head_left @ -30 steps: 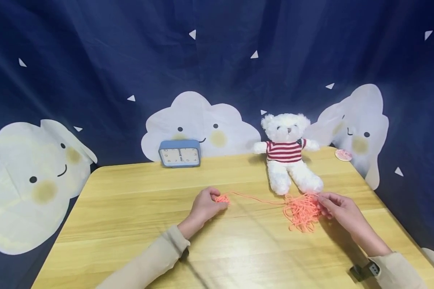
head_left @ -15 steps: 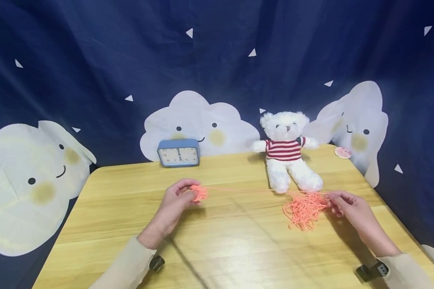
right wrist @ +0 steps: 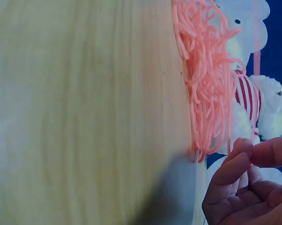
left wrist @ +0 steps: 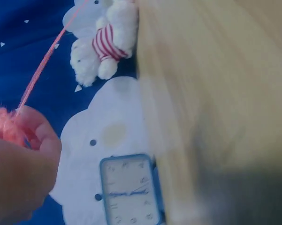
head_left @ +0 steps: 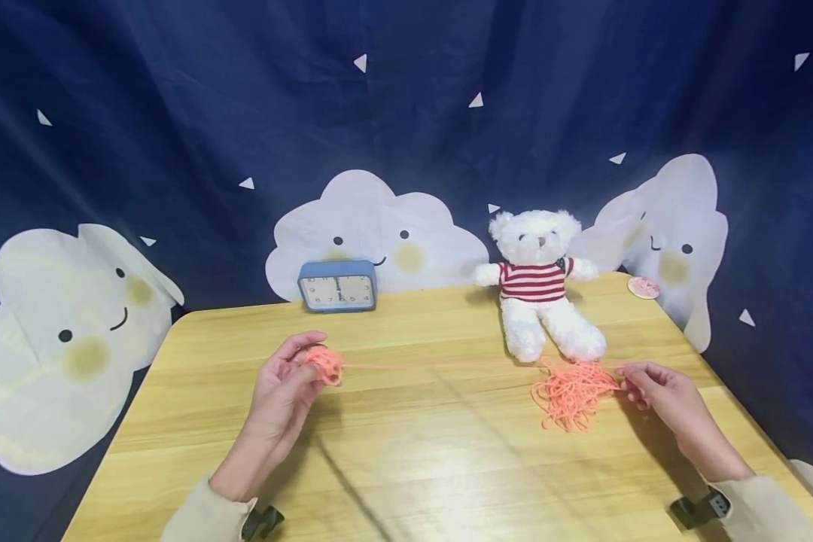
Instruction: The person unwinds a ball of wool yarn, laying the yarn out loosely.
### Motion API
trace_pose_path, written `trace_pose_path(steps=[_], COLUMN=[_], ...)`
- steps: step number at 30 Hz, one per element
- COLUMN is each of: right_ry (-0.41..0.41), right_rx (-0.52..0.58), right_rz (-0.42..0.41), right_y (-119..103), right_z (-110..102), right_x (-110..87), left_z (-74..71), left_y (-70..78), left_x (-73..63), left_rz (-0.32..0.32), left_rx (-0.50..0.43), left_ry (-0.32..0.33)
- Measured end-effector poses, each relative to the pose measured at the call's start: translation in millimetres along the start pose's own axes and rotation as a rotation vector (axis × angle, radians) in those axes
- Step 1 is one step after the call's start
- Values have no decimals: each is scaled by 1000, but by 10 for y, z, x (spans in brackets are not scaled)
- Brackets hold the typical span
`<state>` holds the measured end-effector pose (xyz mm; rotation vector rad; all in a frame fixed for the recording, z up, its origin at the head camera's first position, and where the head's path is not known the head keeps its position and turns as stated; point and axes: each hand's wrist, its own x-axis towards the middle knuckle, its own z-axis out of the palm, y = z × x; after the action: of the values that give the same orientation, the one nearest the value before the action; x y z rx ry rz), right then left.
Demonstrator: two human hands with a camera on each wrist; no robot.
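My left hand (head_left: 281, 395) grips a small wound bundle of coral yarn (head_left: 324, 366) above the table's left half. From it a taut strand (head_left: 440, 365) runs right across to my right hand (head_left: 660, 391), whose thumb and fingertips pinch the yarn. Just left of that hand a loose, tangled heap of yarn (head_left: 572, 395) lies on the table by the bear's feet. In the left wrist view, the bundle (left wrist: 9, 126) sits between thumb and fingers, the strand rising from it. The right wrist view has the heap (right wrist: 209, 79) beside the pinching fingertips (right wrist: 239, 152).
A white teddy bear (head_left: 532, 282) in a striped shirt sits at the table's back right. A blue clock (head_left: 337, 286) stands at the back, left of centre. At the far right corner lies a round pink disc (head_left: 644, 287). A dark curtain hangs behind the wooden table (head_left: 433, 467).
My left hand has moved left with the yarn bundle, and the strand has gone from slack to taut. My right hand has shifted slightly right, away from the heap.
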<state>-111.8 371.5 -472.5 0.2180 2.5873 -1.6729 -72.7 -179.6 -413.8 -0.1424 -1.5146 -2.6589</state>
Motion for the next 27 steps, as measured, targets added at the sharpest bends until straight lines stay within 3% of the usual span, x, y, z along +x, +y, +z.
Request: trace_pose_path(steps=[5,9,16,21,24,27], right_ry=[3,-47,-100,-100,-59,74], right_rx=[-48,-69,-65,-97,-115,-117], right_rz=[6,24,32,-25,-66,-110], right_y=[23,24,15,-57,-150,-301], right_z=[-18,-30,3,89,169,314], right_x=[15,45,68,40,-7,-82], left_z=[-18,-47,-66,-87,-92,-86], left_y=[101,168,194,197,200,212], left_x=[18,30,29,20,22,29], left_rz=[79,115,95,87,77,62], left_rx=[-32,-66,-28,-17,8,34], left_ry=[119,153,147,103,86,81])
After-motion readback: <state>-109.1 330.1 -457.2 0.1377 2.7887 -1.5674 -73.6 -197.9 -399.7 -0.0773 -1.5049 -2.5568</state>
